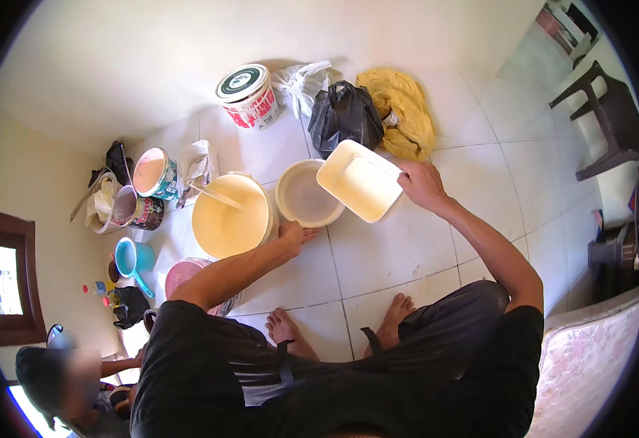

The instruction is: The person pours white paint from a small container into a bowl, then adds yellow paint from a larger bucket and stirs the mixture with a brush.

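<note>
Cream tray (361,180), gripped at its right edge by right hand (424,187), overlaps round tub (306,193) in view; looks light, stiff, maybe slick inside, best held by rim; left hand (293,235) at tub rim, can't tell if gripping.

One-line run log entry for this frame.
left hand: at near rim of round tub | right hand: holding cream tray by edge | left of tub: yellow bucket, stick in it
</note>
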Available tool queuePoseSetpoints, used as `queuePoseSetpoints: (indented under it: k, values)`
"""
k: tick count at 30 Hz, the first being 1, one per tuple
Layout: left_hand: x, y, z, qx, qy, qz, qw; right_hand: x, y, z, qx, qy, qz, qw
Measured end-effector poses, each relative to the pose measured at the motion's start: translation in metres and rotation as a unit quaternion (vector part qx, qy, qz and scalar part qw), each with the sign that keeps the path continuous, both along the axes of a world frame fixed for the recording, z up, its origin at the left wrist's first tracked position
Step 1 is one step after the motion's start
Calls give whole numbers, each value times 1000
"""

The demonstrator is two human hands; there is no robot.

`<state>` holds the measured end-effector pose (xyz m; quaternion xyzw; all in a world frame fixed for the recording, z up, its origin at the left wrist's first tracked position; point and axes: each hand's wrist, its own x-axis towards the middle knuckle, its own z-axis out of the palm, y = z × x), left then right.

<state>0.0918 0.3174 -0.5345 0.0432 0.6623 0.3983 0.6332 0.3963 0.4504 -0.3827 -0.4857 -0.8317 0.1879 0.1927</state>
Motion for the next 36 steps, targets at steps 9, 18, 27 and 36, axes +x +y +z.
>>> queuePoseSetpoints:
  k: [9, 18, 27, 36]
  values:
    - [13, 22, -3, 36, -44, 162, 985, 46, -23, 5, -78, 44, 5, 996]
    - [27, 65, -13, 78, -46, 250, 964, 80, -57, -60, -187, 139, -69, 970]
    - [-44, 111, -63, 104, -28, 376, 920, 48, -96, -113, -231, 188, -73, 952]
    - [-28, 129, -44, 78, -75, 329, 938, 30, -123, -143, -355, 284, -107, 884]
